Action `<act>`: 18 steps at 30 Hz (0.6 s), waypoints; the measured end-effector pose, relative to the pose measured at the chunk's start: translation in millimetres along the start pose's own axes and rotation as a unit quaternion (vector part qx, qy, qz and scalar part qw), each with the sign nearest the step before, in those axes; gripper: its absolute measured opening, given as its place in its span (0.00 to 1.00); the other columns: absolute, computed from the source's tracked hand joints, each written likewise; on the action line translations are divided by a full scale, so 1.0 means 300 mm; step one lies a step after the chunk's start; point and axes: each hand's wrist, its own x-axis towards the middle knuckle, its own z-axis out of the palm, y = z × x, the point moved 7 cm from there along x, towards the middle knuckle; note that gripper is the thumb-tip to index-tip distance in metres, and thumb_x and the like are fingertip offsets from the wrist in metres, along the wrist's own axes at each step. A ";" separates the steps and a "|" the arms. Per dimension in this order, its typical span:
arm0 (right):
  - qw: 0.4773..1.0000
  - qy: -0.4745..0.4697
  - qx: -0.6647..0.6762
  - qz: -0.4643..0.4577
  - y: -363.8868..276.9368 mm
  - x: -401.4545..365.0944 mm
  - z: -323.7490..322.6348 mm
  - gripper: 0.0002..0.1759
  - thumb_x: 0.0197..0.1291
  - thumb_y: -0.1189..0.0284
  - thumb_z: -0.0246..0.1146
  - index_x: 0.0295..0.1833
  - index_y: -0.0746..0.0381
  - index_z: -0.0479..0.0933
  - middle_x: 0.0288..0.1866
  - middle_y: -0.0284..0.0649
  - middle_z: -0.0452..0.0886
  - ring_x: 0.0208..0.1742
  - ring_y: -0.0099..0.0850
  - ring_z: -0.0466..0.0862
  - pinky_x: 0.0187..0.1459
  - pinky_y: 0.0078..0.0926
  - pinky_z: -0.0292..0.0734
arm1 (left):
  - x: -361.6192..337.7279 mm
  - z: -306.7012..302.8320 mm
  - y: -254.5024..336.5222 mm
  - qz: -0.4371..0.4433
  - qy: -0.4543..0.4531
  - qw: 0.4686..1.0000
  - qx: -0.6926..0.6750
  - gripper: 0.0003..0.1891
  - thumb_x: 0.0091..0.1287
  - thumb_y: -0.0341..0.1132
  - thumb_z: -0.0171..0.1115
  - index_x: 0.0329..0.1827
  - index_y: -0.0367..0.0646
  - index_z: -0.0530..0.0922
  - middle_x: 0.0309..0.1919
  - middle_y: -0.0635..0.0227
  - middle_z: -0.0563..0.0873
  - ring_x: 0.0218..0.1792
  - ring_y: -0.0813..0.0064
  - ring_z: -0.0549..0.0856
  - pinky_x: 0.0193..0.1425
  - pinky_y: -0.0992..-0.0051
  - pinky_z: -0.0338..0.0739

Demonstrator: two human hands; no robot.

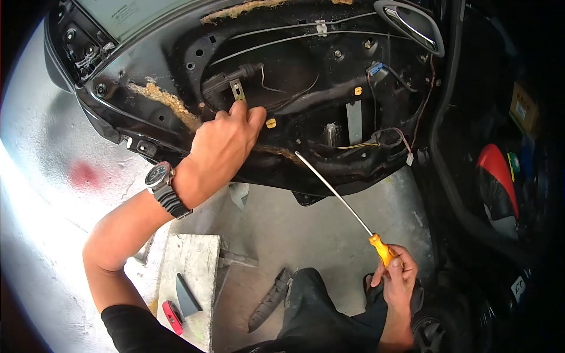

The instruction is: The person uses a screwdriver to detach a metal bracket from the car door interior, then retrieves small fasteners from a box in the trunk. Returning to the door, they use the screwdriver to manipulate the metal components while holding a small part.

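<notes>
In front of me is a black inner car door frame (159,65) with its trim off and its openings exposed. My left hand (226,138), a watch on its wrist, is closed on the lower end of a slotted metal bracket (238,89) by the left opening. The fingertips are hidden behind the hand. Lower right, my right hand (401,276) grips a screwdriver (382,249) by its yellow handle. Its long shaft slants up and left, and the tip overlaps the door's lower edge in this view. Two cables (282,27) run across the door top toward the inner door handle (412,25).
Lower left stands a worn pale bench (194,253) bearing a dark triangular plastic piece (186,296) and a red tool (172,317). A dark elongated piece (271,300) lies on the floor by my leg. A loose white connector (409,159) hangs from the door.
</notes>
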 end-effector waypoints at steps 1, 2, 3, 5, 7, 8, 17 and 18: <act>1.000 -0.004 -0.003 0.000 0.002 0.000 0.000 0.29 0.72 0.55 0.61 0.56 0.76 0.75 0.24 0.40 0.79 0.17 0.25 0.77 0.22 0.18 0.70 | 0.003 0.006 -0.002 0.004 0.000 1.000 0.003 0.08 0.72 0.36 0.59 0.44 0.41 0.72 0.36 0.60 0.78 0.28 0.65 0.86 0.27 0.68 0.82; 1.000 -0.004 -0.001 0.000 0.004 0.002 0.002 0.29 0.72 0.56 0.60 0.56 0.76 0.75 0.24 0.40 0.79 0.17 0.25 0.77 0.22 0.19 0.71 | 0.007 0.013 -0.004 0.009 0.001 1.000 0.005 0.09 0.72 0.37 0.60 0.44 0.41 0.73 0.36 0.60 0.78 0.27 0.65 0.86 0.27 0.68 0.82; 1.000 -0.005 0.000 0.000 0.007 0.004 0.004 0.29 0.72 0.56 0.60 0.56 0.76 0.75 0.24 0.40 0.79 0.17 0.25 0.77 0.22 0.19 0.71 | 0.011 0.027 -0.010 0.005 -0.006 1.000 0.000 0.09 0.71 0.37 0.60 0.45 0.42 0.73 0.36 0.60 0.78 0.27 0.65 0.86 0.28 0.68 0.82; 1.000 -0.004 0.002 0.001 0.008 0.001 0.006 0.28 0.73 0.57 0.60 0.56 0.76 0.75 0.24 0.41 0.78 0.17 0.25 0.77 0.22 0.20 0.71 | 0.012 0.056 -0.020 -0.002 -0.020 1.000 -0.012 0.09 0.71 0.36 0.60 0.46 0.42 0.73 0.37 0.60 0.78 0.28 0.65 0.86 0.28 0.68 0.82; 1.000 0.001 0.006 0.001 0.009 -0.005 0.004 0.28 0.73 0.57 0.60 0.56 0.76 0.75 0.24 0.41 0.78 0.17 0.25 0.77 0.22 0.21 0.71 | 0.003 0.052 -0.021 -0.006 -0.010 1.000 -0.004 0.09 0.71 0.36 0.60 0.46 0.42 0.73 0.37 0.60 0.78 0.28 0.64 0.86 0.28 0.68 0.82; 1.000 0.000 0.004 0.000 0.005 -0.007 0.004 0.28 0.73 0.57 0.60 0.56 0.76 0.75 0.24 0.41 0.78 0.17 0.25 0.77 0.22 0.20 0.71 | 0.001 0.046 -0.016 -0.007 -0.005 1.000 0.000 0.09 0.71 0.36 0.59 0.47 0.42 0.73 0.37 0.60 0.78 0.28 0.64 0.86 0.28 0.68 0.82; 1.000 0.014 -0.017 -0.004 -0.002 -0.026 -0.001 0.29 0.74 0.56 0.58 0.59 0.75 0.73 0.24 0.40 0.78 0.17 0.23 0.75 0.23 0.18 0.71 | 0.003 0.036 -0.009 0.052 0.013 0.998 0.025 0.13 0.69 0.27 0.54 0.55 0.44 0.71 0.37 0.58 0.79 0.27 0.60 0.87 0.28 0.66 0.82; 1.000 0.014 -0.011 -0.002 -0.001 -0.023 0.002 0.29 0.74 0.56 0.58 0.60 0.75 0.72 0.25 0.40 0.77 0.17 0.23 0.75 0.23 0.18 0.71 | -0.002 0.046 -0.011 0.060 0.040 0.997 0.010 0.11 0.70 0.27 0.53 0.54 0.43 0.72 0.36 0.57 0.79 0.28 0.59 0.87 0.28 0.65 0.81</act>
